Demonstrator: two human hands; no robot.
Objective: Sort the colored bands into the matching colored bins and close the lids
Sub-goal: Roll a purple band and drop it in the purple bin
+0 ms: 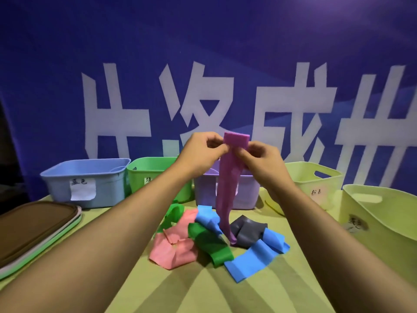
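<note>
We see the blue bin (86, 181), green bin (153, 175), purple bin (225, 193) and two pale yellow bins (316, 177) along the far edge, lids off, contents not visible. Left hand (200, 152) and right hand (261, 159) raised, fingers pinching the purple band (225, 188) in front of the purple bin.

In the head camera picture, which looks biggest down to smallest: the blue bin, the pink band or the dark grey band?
1. blue bin
2. pink band
3. dark grey band
The bin stands farther away, so it is likely bigger still.
</note>
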